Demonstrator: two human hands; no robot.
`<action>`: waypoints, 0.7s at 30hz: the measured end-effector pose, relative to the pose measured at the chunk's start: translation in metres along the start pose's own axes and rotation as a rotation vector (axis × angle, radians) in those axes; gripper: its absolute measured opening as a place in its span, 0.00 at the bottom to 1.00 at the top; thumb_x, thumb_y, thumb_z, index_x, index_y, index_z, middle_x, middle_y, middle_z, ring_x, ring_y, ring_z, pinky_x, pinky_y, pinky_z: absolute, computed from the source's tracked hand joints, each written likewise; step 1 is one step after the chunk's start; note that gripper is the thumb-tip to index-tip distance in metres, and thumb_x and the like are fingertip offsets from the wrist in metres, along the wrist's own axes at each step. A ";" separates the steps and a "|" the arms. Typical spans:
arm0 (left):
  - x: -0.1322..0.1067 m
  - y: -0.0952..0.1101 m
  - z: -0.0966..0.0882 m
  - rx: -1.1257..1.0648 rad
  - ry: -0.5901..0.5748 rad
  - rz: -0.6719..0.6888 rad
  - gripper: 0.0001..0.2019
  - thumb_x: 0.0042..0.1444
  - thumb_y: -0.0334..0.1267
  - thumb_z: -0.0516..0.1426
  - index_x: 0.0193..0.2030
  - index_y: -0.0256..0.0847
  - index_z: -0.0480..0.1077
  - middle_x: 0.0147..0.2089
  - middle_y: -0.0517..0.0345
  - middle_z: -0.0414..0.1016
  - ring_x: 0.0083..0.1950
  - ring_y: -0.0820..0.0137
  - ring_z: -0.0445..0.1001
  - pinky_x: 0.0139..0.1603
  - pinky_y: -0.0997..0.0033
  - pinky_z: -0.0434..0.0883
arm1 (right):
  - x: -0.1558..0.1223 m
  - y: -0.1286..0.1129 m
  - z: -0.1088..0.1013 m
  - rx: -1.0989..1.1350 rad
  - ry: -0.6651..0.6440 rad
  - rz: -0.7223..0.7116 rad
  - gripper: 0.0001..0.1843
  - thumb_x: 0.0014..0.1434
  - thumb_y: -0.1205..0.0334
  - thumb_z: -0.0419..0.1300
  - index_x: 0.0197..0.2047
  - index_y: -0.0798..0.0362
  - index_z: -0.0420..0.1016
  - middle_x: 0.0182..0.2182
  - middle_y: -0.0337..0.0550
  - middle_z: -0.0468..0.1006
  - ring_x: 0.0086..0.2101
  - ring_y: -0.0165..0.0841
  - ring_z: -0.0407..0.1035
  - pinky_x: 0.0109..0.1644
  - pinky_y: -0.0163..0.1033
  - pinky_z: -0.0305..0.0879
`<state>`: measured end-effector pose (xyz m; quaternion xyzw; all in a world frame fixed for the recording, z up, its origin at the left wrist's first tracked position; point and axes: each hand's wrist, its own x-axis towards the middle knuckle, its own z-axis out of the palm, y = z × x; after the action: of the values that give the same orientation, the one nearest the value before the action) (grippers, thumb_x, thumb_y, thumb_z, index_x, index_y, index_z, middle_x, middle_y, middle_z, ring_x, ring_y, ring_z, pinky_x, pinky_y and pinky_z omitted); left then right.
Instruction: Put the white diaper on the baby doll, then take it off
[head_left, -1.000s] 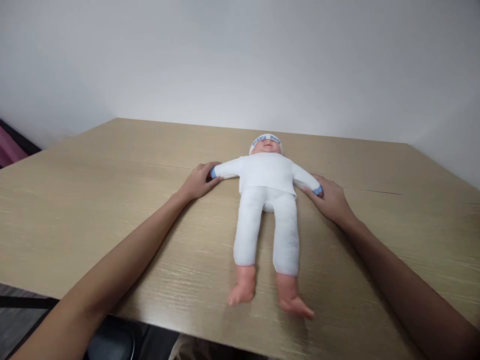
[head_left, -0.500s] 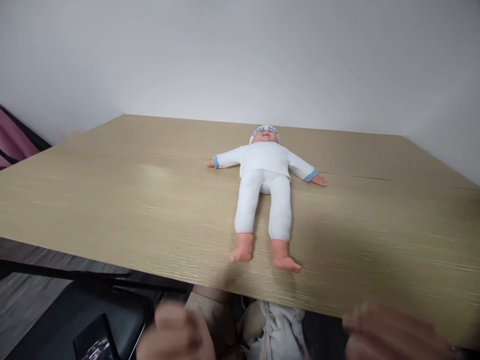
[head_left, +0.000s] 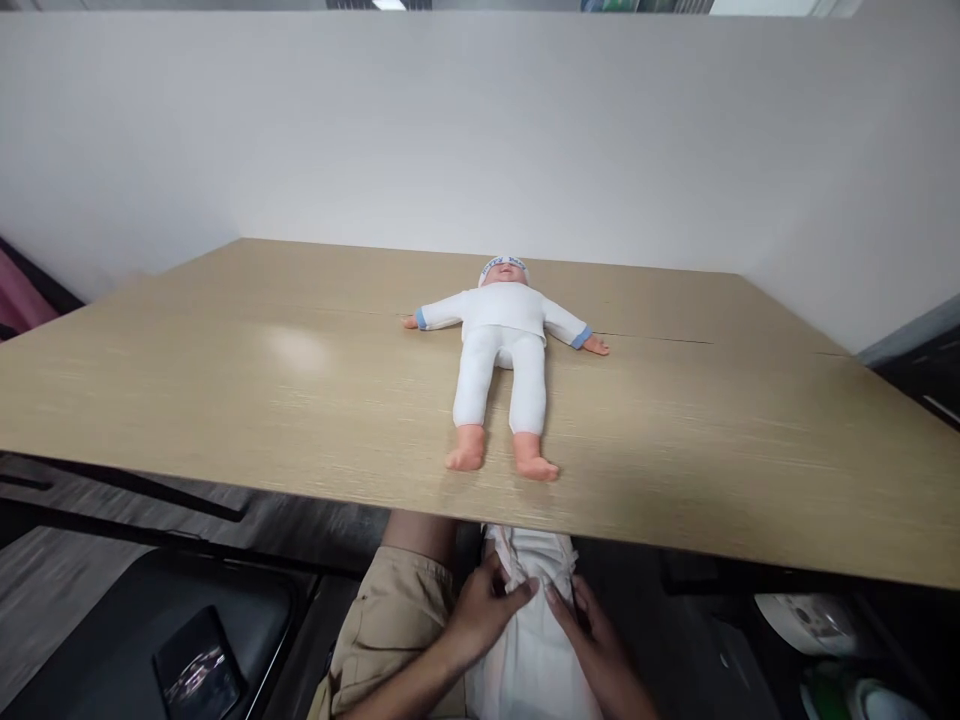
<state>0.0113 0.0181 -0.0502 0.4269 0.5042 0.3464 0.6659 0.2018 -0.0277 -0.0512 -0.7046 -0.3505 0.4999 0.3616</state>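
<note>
A white diaper (head_left: 534,655) lies unfolded across my lap below the table's front edge, its ruffled end towards the table. My left hand (head_left: 484,610) pinches its left side, thumb on top. On the other side, my right hand (head_left: 592,635) grips the right side, thumb pointing inward. Both thumbs are close together over the middle of the diaper. On the table a baby doll (head_left: 504,350) in a white suit with blue cuffs lies on its back, arms spread and bare feet towards me. Neither hand touches the doll.
The wooden table (head_left: 225,400) stands against a pale partition (head_left: 480,130). At the lower left is a black chair (head_left: 97,640) with a dark phone (head_left: 199,665) on its seat. Under the table at right are a white round object (head_left: 806,622) and a green-and-white item (head_left: 862,695).
My hands were blurred and apart over my lap; now they have come together on the diaper. The view has tilted and shifted, and the doll has stayed on the table.
</note>
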 end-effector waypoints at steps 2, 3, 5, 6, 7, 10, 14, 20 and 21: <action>-0.007 0.012 0.006 -0.127 -0.014 0.001 0.45 0.44 0.77 0.71 0.54 0.38 0.80 0.56 0.40 0.86 0.61 0.45 0.83 0.65 0.52 0.77 | -0.015 -0.008 0.002 0.072 -0.021 0.024 0.50 0.43 0.18 0.73 0.55 0.49 0.82 0.56 0.54 0.88 0.63 0.59 0.78 0.65 0.57 0.78; -0.017 0.018 0.008 -0.168 -0.019 0.003 0.45 0.44 0.76 0.72 0.55 0.37 0.80 0.57 0.39 0.86 0.61 0.44 0.83 0.65 0.51 0.77 | -0.027 -0.015 0.001 0.108 -0.046 0.013 0.51 0.44 0.18 0.74 0.56 0.50 0.82 0.55 0.55 0.88 0.61 0.59 0.79 0.64 0.58 0.78; -0.050 0.032 0.009 -0.233 -0.041 0.025 0.42 0.47 0.71 0.74 0.57 0.37 0.80 0.57 0.37 0.86 0.61 0.44 0.83 0.65 0.50 0.78 | -0.061 -0.032 -0.001 0.184 -0.111 -0.052 0.48 0.50 0.21 0.74 0.59 0.52 0.81 0.53 0.57 0.89 0.57 0.58 0.82 0.61 0.57 0.80; -0.070 0.040 0.009 -0.262 -0.062 0.041 0.40 0.50 0.67 0.75 0.59 0.37 0.80 0.58 0.37 0.86 0.62 0.44 0.83 0.66 0.51 0.78 | -0.081 -0.041 -0.002 0.216 -0.111 -0.094 0.46 0.53 0.24 0.74 0.61 0.52 0.80 0.52 0.58 0.89 0.56 0.57 0.83 0.60 0.56 0.81; -0.092 0.048 0.007 -0.277 -0.085 0.065 0.38 0.54 0.63 0.75 0.61 0.38 0.80 0.60 0.37 0.86 0.64 0.45 0.83 0.67 0.51 0.78 | -0.102 -0.050 -0.003 0.234 -0.092 -0.134 0.45 0.55 0.26 0.75 0.62 0.51 0.79 0.53 0.58 0.89 0.56 0.56 0.83 0.60 0.55 0.82; -0.153 0.074 0.000 -0.275 -0.103 0.153 0.35 0.60 0.56 0.74 0.69 0.42 0.76 0.69 0.39 0.81 0.70 0.46 0.79 0.72 0.53 0.75 | -0.160 -0.077 -0.004 0.256 -0.016 -0.238 0.42 0.56 0.31 0.77 0.65 0.47 0.79 0.57 0.56 0.88 0.58 0.56 0.82 0.60 0.51 0.82; -0.185 0.098 -0.011 -0.213 -0.068 0.247 0.37 0.61 0.57 0.73 0.73 0.49 0.72 0.74 0.44 0.76 0.75 0.47 0.74 0.72 0.54 0.76 | -0.187 -0.107 0.004 0.342 -0.053 -0.278 0.40 0.61 0.35 0.76 0.68 0.46 0.77 0.60 0.55 0.86 0.60 0.54 0.81 0.63 0.52 0.82; -0.160 0.109 -0.024 -0.231 0.060 0.138 0.42 0.60 0.56 0.74 0.78 0.53 0.67 0.78 0.50 0.72 0.79 0.49 0.70 0.72 0.58 0.77 | -0.149 -0.129 0.026 0.384 -0.255 -0.381 0.36 0.65 0.40 0.75 0.67 0.48 0.73 0.63 0.56 0.84 0.63 0.52 0.79 0.69 0.58 0.77; -0.155 0.108 -0.026 -0.250 0.078 0.106 0.44 0.58 0.56 0.75 0.78 0.52 0.67 0.78 0.50 0.73 0.78 0.48 0.71 0.70 0.58 0.78 | -0.141 -0.128 0.030 0.385 -0.281 -0.378 0.35 0.66 0.40 0.74 0.67 0.48 0.73 0.62 0.56 0.84 0.63 0.52 0.79 0.70 0.58 0.76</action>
<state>-0.0565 -0.0715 0.1033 0.3530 0.4595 0.4576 0.6744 0.1202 -0.0808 0.1156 -0.4693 -0.4206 0.5735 0.5233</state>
